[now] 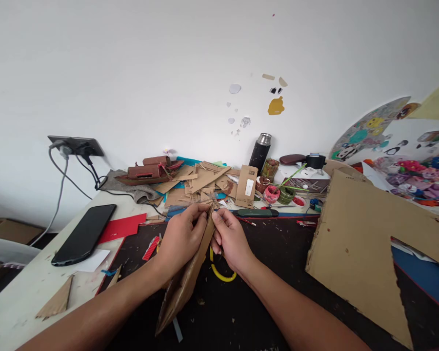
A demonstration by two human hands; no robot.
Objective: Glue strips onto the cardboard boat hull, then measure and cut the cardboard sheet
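Note:
Between my two hands is a long, narrow cardboard boat hull (185, 287), its near pointed end slanting down toward me. My left hand (186, 234) is closed on the left side of its far end, with thumb and fingers pressed together. My right hand (229, 238) pinches the same far end from the right, thumb on the edge. The fingertips partly cover that end. Under my right hand lie yellow-handled scissors (224, 277), mostly hidden by the hull and hands. A red ridged strip (151, 248) lies left of my left wrist.
A dark mat (270, 307) covers the table front. Left are a phone (85, 235) and red paper (122, 228). Behind sit brown model boats (146, 173), cardboard scraps (205, 180), a black flask (260, 152) and paint jars (271, 193). A large cardboard sheet (354, 243) covers the right.

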